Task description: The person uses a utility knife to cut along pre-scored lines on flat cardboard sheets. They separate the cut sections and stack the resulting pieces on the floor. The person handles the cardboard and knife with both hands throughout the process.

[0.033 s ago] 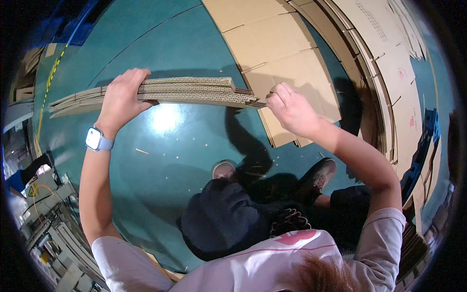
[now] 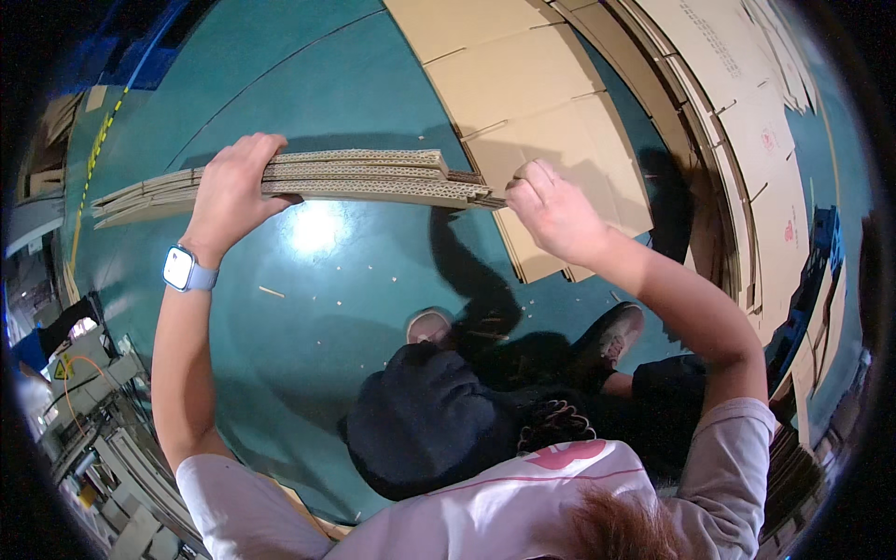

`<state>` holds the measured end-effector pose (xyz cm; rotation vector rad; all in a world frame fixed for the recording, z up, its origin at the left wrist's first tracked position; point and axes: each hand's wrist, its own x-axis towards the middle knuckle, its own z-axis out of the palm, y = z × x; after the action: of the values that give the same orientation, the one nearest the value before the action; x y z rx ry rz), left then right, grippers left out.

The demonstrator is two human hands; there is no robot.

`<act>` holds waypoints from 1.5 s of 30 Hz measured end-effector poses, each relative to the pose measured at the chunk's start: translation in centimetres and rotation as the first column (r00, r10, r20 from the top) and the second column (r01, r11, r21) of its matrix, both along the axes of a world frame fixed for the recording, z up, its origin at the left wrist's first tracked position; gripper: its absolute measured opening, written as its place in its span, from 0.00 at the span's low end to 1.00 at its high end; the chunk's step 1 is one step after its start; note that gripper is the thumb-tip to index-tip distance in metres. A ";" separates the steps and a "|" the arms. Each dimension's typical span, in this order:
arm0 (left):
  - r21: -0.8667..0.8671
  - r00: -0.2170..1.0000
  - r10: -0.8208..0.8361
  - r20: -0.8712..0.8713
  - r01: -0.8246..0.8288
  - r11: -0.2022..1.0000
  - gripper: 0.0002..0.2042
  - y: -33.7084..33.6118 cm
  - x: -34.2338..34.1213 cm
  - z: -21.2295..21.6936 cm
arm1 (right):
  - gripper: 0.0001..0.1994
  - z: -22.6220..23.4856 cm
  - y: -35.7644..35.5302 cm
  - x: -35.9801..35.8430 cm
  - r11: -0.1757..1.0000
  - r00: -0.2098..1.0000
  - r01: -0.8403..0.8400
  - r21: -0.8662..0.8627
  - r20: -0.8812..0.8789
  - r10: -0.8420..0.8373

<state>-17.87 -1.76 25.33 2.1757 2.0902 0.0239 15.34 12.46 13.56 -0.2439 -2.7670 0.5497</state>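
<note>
A stack of flattened corrugated cardboard (image 2: 364, 175) is held edge-up above the floor, its fluted edges facing me. My left hand (image 2: 235, 191) is closed round it left of the middle, fingers over the far side and thumb on the near side. At the right end narrow, darker cardboard tabs stick out past the stack. My right hand (image 2: 558, 215) is closed in a pinch at the tips of these tabs. Its fingers hide exactly how much they grip. A watch (image 2: 178, 268) is on my left wrist.
Flat cardboard sheets (image 2: 551, 140) lie on the green floor (image 2: 345, 103) beyond my right hand. Further right stands a larger pile of printed cardboard (image 2: 747, 159) beside a blue pallet (image 2: 821, 252). Machinery (image 2: 103, 373) is at the far left. Small scraps dot the floor.
</note>
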 end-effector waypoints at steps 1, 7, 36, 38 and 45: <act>-0.012 1.000 0.004 0.003 -0.004 1.000 0.26 0.0 0.0 0.0 | 0.08 -0.3 -0.4 -0.2 0.999 1.000 0.021 -0.025 -0.011 -0.021; -0.109 0.997 0.068 -0.045 -0.073 0.991 0.20 -0.7 -0.3 -0.2 | 0.06 -2.7 -2.0 -2.3 0.810 0.959 0.185 -0.557 -0.075 -0.272; 0.171 0.998 -0.040 -0.049 0.048 0.984 0.30 -1.7 -1.3 -2.2 | 0.08 -4.7 -11.2 -6.9 0.424 0.693 0.255 -0.869 -0.142 -0.707; 0.170 0.997 -0.036 -0.065 0.047 0.984 0.30 -1.9 -1.4 -2.3 | 0.10 -4.4 -11.3 -6.8 0.471 0.706 0.281 -0.836 -0.152 -0.692; 0.161 0.997 -0.058 -0.044 0.065 0.985 0.28 -1.9 -1.3 -2.0 | 0.13 -4.3 -11.6 -6.8 0.548 0.720 0.309 -0.777 -0.185 -0.669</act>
<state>-19.15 -3.63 23.37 2.3505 2.1090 0.1515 8.50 0.87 9.29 -0.9263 -1.7438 1.2812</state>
